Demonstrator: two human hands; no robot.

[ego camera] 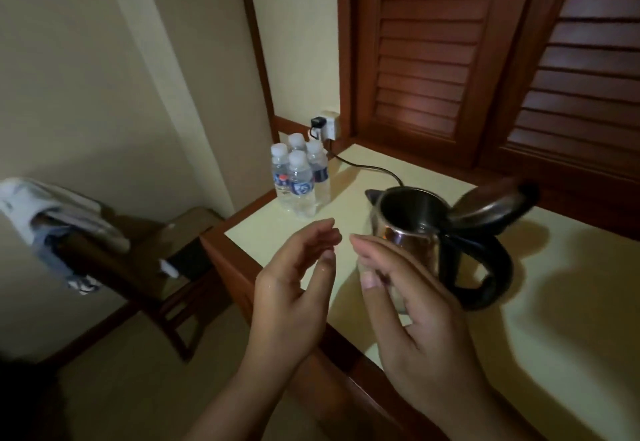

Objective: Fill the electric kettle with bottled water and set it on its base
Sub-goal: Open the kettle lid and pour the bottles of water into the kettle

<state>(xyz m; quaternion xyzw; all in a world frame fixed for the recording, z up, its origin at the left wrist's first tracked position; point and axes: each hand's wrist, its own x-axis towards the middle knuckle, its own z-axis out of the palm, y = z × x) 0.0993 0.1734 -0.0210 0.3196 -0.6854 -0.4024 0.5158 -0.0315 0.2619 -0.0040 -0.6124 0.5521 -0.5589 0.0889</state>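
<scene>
A steel electric kettle (412, 245) with a black handle (485, 267) stands on the pale table (540, 343), its lid (491, 208) flipped up and its dark inside showing. Whether a base lies under it is hidden. Several small sealed water bottles (300, 181) stand together at the table's far left corner. My left hand (294, 288) hovers over the table's left edge, fingers relaxed, holding nothing. My right hand (415, 323) is raised in front of the kettle's body, fingers loosely curled with nothing visible in them. The two hands face each other, close but apart.
A black cord (367, 167) runs from a wall socket (327, 125) behind the bottles toward the kettle. Louvred wooden doors (433, 42) stand behind the table. A wooden chair (145, 243) draped with clothes (52, 212) is on the left, lower than the tabletop.
</scene>
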